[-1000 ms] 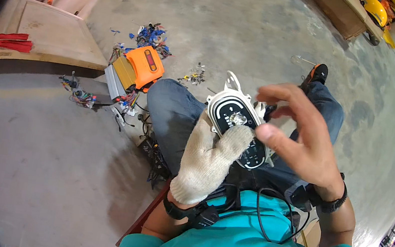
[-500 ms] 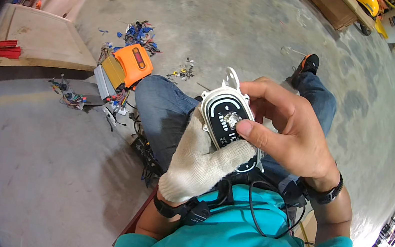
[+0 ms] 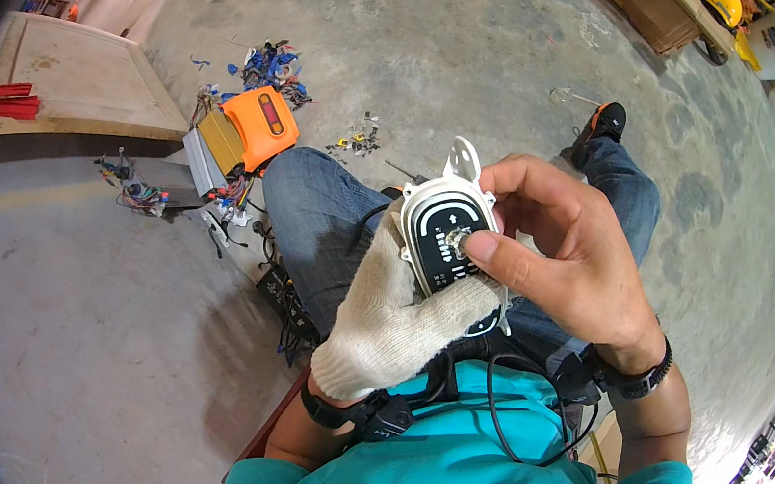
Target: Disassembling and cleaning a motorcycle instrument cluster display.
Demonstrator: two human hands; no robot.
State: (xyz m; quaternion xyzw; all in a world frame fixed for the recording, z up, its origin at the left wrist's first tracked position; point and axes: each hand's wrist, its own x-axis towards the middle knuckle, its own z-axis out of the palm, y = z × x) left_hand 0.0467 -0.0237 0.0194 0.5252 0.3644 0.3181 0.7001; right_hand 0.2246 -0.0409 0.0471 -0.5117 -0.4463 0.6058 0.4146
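Note:
Over my lap is an oval display panel (image 3: pixel 430 232) with a white rim, a black face with white markings, and a white looped bracket on top. My left hand (image 3: pixel 388 311), in a cream knitted glove, grips it, the thumb lying across the lower face. Bare, my right hand (image 3: pixel 569 253) holds the upper right edge with bent fingers. Its thumb presses on the face beside a small shiny silvery lump (image 3: pixel 456 238). The fingers behind the panel are partly hidden. A thin metal shaft (image 3: pixel 404 172) sticks out on the floor by my knee.
An orange-and-gold unit (image 3: pixel 260 125) with cables stands left of my knee. Cut wires (image 3: pixel 273 68) and small connectors (image 3: pixel 359 135) lie beyond it. A low wooden platform (image 3: pixel 84 76) bears red gloves (image 3: pixel 1 101). A cardboard box (image 3: pixel 637 15) is at the far right.
The panel has shifted and tilted slightly to the right in my hands. The silvery lump looks smaller, and more of the metal shaft by my knee shows.

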